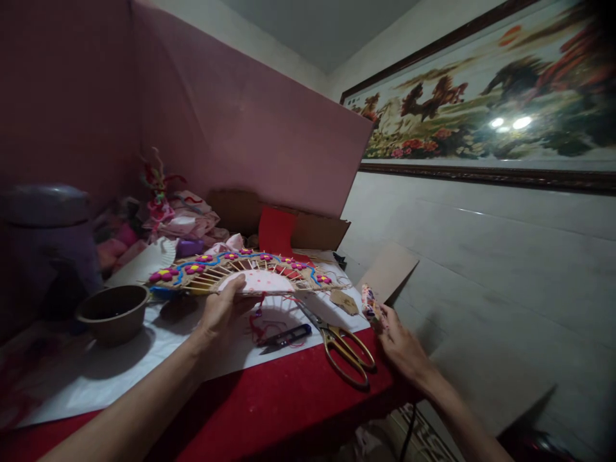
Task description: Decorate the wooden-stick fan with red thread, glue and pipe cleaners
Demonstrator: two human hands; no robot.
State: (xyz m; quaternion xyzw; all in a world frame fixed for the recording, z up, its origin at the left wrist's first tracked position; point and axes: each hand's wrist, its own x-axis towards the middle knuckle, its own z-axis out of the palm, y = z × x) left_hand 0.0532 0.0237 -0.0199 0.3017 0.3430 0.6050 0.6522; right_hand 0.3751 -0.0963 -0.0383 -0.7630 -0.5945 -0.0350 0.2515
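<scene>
My left hand grips the lower middle of a half-round craft fan. Thin sticks spread from its white, red-dotted centre to a brown outer band with pink-and-yellow flowers and a wavy blue line. At the table's right edge, my right hand is closed on a small, pale thing with a colourful pattern; its kind is unclear. Between the hands lie large gold-handled scissors, blades pointing toward the fan. Beside them is a dark cutting tool with a pointed tip, near red string.
A grey-brown bowl stands left on white paper over a red tablecloth. Behind are piled pink cloth, red paper and cardboard. A purple container is far left; a tiled wall bounds the right.
</scene>
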